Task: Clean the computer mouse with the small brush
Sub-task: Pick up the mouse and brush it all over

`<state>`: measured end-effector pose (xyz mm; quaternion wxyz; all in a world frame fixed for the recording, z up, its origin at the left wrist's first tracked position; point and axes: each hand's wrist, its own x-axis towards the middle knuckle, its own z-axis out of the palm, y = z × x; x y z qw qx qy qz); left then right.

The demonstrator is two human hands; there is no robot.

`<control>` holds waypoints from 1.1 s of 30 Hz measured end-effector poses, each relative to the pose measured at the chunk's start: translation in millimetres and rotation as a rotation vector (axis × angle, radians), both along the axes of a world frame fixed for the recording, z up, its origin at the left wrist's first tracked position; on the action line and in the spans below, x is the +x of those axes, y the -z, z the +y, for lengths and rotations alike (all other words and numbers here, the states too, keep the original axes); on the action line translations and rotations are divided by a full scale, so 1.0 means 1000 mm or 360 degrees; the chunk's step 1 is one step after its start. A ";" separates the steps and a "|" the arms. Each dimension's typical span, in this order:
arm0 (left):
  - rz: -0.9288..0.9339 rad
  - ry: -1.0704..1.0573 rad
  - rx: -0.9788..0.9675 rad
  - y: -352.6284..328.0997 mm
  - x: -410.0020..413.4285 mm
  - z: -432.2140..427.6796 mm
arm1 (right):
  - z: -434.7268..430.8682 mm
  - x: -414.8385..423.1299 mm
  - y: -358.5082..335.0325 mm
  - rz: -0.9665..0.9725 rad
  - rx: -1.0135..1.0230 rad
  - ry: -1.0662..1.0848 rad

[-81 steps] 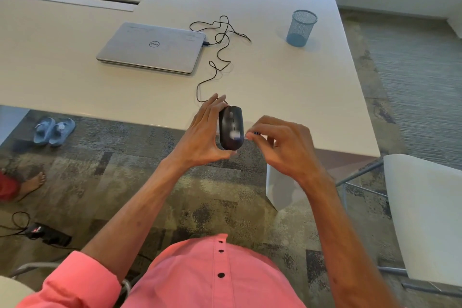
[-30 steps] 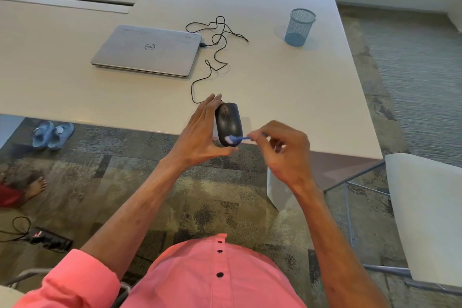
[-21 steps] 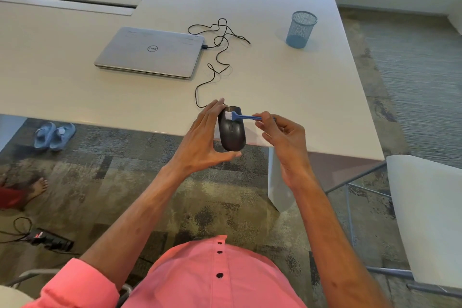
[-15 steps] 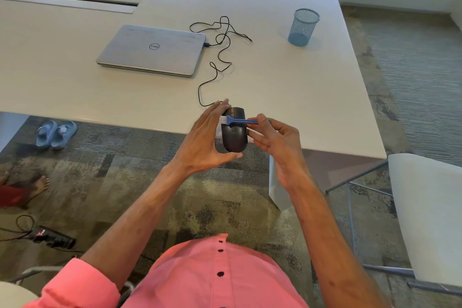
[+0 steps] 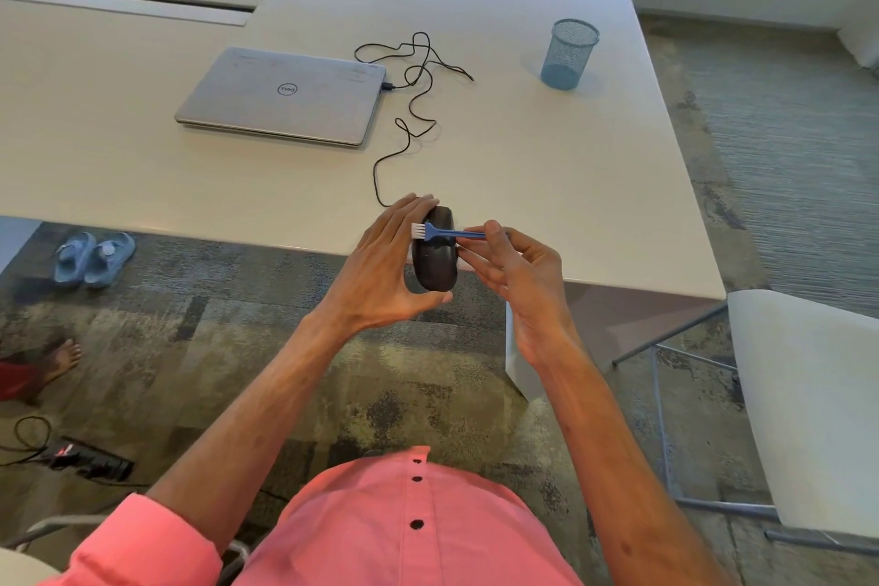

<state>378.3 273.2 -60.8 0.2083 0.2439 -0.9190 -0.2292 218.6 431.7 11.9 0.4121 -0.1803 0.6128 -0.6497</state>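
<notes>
From the head camera, the left hand [image 5: 380,271] holds the black mouse [image 5: 435,266] in the air just over the near edge of the white table [image 5: 571,157], clamped between its straight fingers at the far end and its thumb at the near end. The right hand [image 5: 518,271] pinches the handle of the small blue brush [image 5: 442,232], whose white bristles lie on the mouse's far-left part. The mouse's cable [image 5: 409,109] runs across the table to a closed laptop [image 5: 285,95]. A blue mesh cup [image 5: 568,55] stands well apart.
</notes>
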 end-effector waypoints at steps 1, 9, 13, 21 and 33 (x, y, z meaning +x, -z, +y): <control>0.0003 -0.0003 0.0010 0.000 0.000 0.000 | -0.001 0.002 0.001 0.0012 -0.0017 0.0000; 0.0029 0.0000 0.0039 -0.002 0.004 -0.003 | -0.004 0.007 0.004 0.0080 -0.0097 -0.0050; 0.0024 0.0006 0.0035 -0.002 0.005 -0.005 | -0.004 0.007 0.006 0.0205 -0.0230 0.0034; -0.0024 0.0001 0.0128 -0.003 0.004 -0.004 | -0.002 -0.019 0.008 0.1945 -0.0272 0.0085; -0.0047 -0.0024 0.0075 -0.006 0.002 -0.005 | -0.005 -0.021 0.012 0.2408 -0.0231 0.0013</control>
